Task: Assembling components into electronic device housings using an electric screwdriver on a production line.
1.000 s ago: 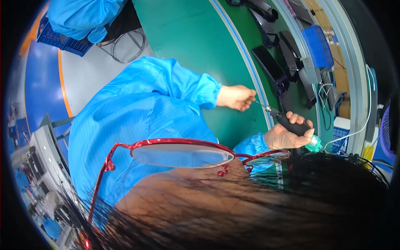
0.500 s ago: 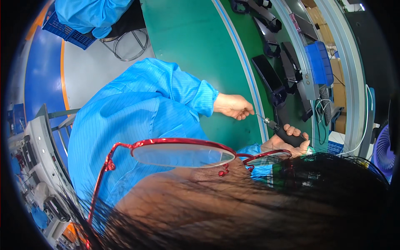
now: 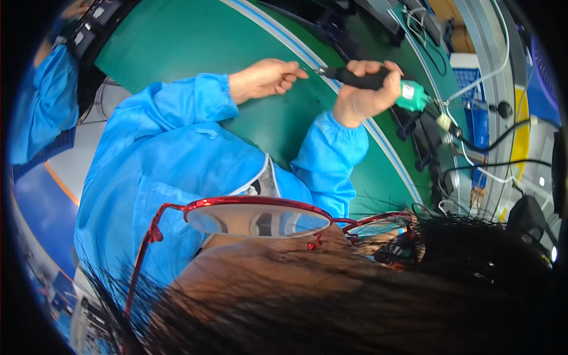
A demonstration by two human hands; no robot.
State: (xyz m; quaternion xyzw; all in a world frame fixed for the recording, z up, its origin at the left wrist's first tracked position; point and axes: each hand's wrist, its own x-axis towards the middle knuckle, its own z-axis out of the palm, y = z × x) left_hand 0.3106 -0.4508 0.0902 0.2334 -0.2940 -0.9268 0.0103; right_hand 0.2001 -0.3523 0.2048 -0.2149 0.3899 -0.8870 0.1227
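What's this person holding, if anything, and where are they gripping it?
The right hand holds a screwdriver by its black handle. The left hand is curled near its tip; whether it holds anything cannot be told.

Head-worn fisheye view — downward, near, over both hands (image 3: 266,78) (image 3: 368,99)

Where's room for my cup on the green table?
Bare: the big patch of table between left sleeve and striped rail, and a smaller one between left hand, right hand and jacket. Crowded: past the rail, with black parts and cables.
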